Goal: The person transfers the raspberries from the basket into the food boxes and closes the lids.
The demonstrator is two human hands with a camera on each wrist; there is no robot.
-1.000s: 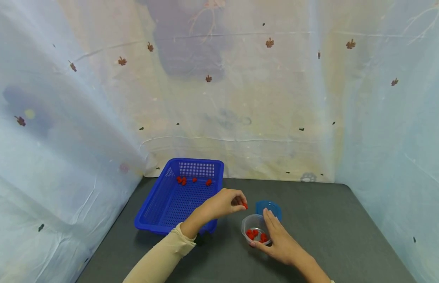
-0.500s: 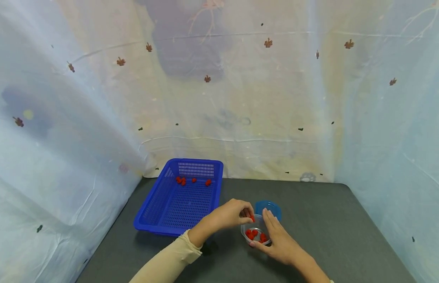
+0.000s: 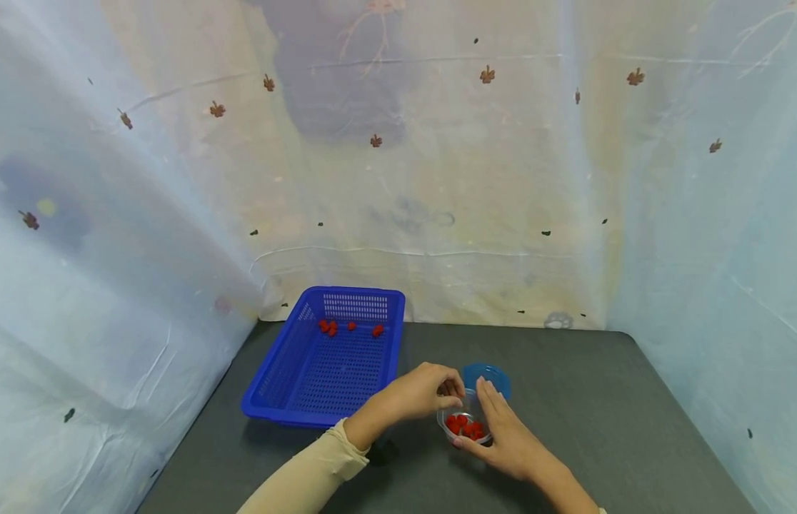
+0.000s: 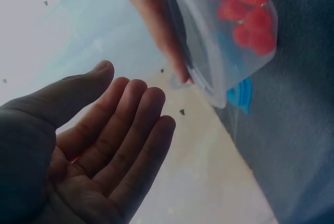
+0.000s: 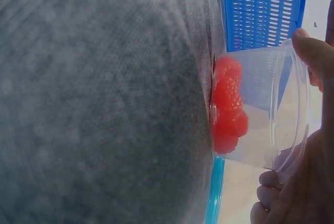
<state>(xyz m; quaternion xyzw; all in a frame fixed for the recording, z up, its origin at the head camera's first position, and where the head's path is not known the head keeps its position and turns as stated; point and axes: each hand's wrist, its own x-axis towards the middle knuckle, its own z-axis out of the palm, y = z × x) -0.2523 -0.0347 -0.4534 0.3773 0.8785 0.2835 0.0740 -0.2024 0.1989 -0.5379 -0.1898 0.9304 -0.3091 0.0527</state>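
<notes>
A clear plastic tub (image 3: 442, 421) stands on the dark table, several small red strawberries (image 3: 464, 426) on its bottom. The right hand (image 3: 514, 441) holds this tub by the rim, thumb on the near side and fingers across the far side. Above the tub's left edge hovers the left hand (image 3: 425, 390). Its fingers (image 4: 136, 145) are loosely bent and apart from the thumb, and nothing is between them in the left wrist view. Through the tub wall (image 5: 261, 78) in the right wrist view, the berries lie clustered together.
To the left, a blue perforated basket (image 3: 260, 403) has several more red strawberries (image 3: 328, 328) near its far end. A blue lid (image 3: 487, 374) lies just behind the tub. A patterned curtain (image 3: 437, 178) borders the table at the back and sides.
The left hand has moved right and down to the tub and let go of the strawberry it pinched. More berries now lie in the tub. The right hand has stayed in place.
</notes>
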